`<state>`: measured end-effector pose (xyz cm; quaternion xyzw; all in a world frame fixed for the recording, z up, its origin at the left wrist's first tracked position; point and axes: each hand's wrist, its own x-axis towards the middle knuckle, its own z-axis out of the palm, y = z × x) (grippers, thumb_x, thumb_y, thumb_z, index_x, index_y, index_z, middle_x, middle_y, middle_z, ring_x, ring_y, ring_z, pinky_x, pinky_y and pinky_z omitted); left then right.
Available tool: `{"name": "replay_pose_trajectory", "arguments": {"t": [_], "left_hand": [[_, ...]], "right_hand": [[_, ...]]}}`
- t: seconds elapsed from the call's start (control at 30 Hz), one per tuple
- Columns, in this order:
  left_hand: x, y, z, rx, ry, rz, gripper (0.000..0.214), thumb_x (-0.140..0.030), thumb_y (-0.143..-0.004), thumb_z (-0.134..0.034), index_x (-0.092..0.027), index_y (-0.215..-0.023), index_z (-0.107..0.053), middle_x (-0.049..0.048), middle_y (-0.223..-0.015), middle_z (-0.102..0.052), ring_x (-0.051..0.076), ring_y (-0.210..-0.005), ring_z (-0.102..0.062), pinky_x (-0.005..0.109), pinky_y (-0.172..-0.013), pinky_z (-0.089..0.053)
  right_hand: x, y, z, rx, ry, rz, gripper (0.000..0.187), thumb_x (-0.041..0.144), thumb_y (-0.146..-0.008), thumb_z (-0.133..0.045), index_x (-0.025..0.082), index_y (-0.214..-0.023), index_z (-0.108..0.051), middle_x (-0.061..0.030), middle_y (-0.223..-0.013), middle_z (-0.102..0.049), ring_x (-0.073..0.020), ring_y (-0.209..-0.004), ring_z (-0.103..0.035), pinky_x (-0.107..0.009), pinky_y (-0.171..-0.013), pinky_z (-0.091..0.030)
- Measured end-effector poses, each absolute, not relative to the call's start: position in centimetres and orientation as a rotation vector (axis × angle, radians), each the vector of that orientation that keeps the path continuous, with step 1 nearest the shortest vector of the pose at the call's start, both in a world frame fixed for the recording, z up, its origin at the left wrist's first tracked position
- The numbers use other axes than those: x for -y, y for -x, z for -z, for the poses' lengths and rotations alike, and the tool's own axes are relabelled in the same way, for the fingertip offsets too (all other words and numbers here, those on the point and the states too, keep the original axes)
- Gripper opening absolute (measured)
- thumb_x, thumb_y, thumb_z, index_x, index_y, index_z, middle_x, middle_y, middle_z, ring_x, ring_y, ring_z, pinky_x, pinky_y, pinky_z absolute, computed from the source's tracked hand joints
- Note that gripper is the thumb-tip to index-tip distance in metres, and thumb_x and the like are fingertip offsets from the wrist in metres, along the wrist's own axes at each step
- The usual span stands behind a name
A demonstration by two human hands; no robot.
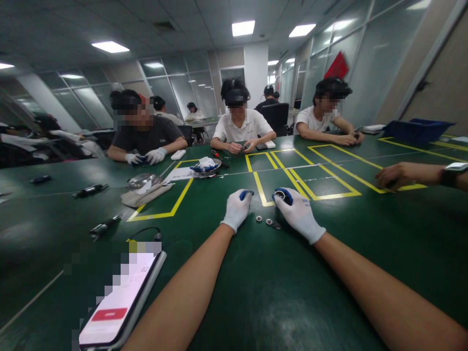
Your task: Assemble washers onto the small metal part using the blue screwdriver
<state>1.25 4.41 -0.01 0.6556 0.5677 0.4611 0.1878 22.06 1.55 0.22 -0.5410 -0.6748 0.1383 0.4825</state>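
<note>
Both my hands wear white gloves with blue fingertips. My right hand is closed around a small dark round part with a shiny metal ring at its end, which faces left. A short gap away, my left hand has its fingers curled together; whatever may be in them is hidden. On the green table between and just below the hands lie several small round metal pieces. One metal disc lies apart, while another disc sits beside a small cluster close to my right hand.
A lit phone lies at the near left, with dark tool-like objects beyond it. Yellow tape marks rectangles on the table. A metal bowl and a cloth are at left. Co-workers sit opposite; a bare hand reaches in from the right.
</note>
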Motion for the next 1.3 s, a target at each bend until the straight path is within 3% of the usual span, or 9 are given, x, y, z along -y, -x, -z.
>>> {"name": "replay_pose_trajectory", "arguments": {"t": [0.33,0.53,0.77,0.9,1.07,1.17,1.3], "left_hand": [[-3.2,-2.3,-0.2,-1.475,-2.167,-1.158,0.032,-0.04,-0.097,-0.052,-0.023,-0.115,-0.073,0.0058,-0.116,-0.075,0.024,-0.108,-0.069,0.035,-0.1,-0.051],[-2.5,-3.1,-0.5,-1.318,-2.392,-1.068,0.056,-0.044,-0.092,-0.062,-0.025,-0.144,-0.052,0.0099,-0.134,-0.062,0.026,-0.122,-0.06,0.038,-0.105,-0.049],[-1.9,-3.6,-0.5,-1.063,-2.392,-1.141,0.065,-0.036,-0.091,-0.063,-0.025,-0.152,-0.041,0.0105,-0.146,-0.054,0.025,-0.133,-0.053,0.039,-0.114,-0.043],[-1.9,-3.9,-0.2,-1.046,-2.36,-1.193,0.06,-0.029,-0.094,-0.059,-0.025,-0.151,-0.041,0.0092,-0.151,-0.051,0.024,-0.138,-0.049,0.038,-0.118,-0.039],[-2.8,-2.9,-0.1,-1.361,-2.164,-1.354,0.047,-0.046,-0.095,-0.056,-0.019,-0.133,-0.055,0.0131,-0.129,-0.066,0.027,-0.12,-0.062,0.039,-0.105,-0.048],[-3.6,-1.7,0.1,-1.543,-1.954,-1.446,0.049,-0.054,-0.095,-0.054,-0.018,-0.128,-0.055,0.0129,-0.115,-0.07,0.027,-0.104,-0.068,0.038,-0.093,-0.052],[-4.1,-0.9,0.3,-1.587,-1.821,-1.457,0.052,-0.057,-0.094,-0.053,-0.018,-0.129,-0.053,0.0115,-0.11,-0.07,0.025,-0.093,-0.07,0.037,-0.087,-0.053]], "right_hand": [[0.0,-21.1,-1.6,1.593,1.299,-0.448,0.04,0.05,-0.088,-0.06,0.02,-0.112,-0.072,-0.0087,-0.109,-0.073,-0.0253,-0.101,-0.068,-0.039,-0.094,-0.05],[0.1,-20.9,-1.9,1.563,1.262,-0.523,0.039,0.048,-0.09,-0.057,0.022,-0.117,-0.068,-0.0085,-0.112,-0.073,-0.0256,-0.103,-0.067,-0.041,-0.095,-0.05],[0.1,-20.8,-1.8,1.6,1.133,-0.617,0.049,0.045,-0.088,-0.062,0.022,-0.131,-0.058,-0.0094,-0.125,-0.067,-0.0252,-0.112,-0.064,-0.041,-0.1,-0.049],[-0.6,-20.5,-1.4,1.568,1.05,-0.672,0.054,0.05,-0.086,-0.065,0.022,-0.132,-0.057,-0.0097,-0.126,-0.067,-0.0241,-0.112,-0.063,-0.038,-0.098,-0.051],[-1.1,-21.4,-1.7,1.633,1.141,-0.731,0.049,0.057,-0.095,-0.048,0.02,-0.124,-0.063,-0.0086,-0.107,-0.072,-0.0211,-0.09,-0.068,-0.035,-0.08,-0.055],[-0.7,-22.6,-1.9,1.983,1.225,-0.603,0.036,0.052,-0.088,-0.062,0.022,-0.107,-0.072,-0.0078,-0.106,-0.072,-0.0231,-0.095,-0.067,-0.037,-0.087,-0.053],[-0.1,-23.0,-1.7,2.329,1.216,-0.552,0.032,0.045,-0.08,-0.073,0.024,-0.104,-0.075,-0.0063,-0.103,-0.072,-0.0239,-0.091,-0.067,-0.036,-0.083,-0.053]]}}
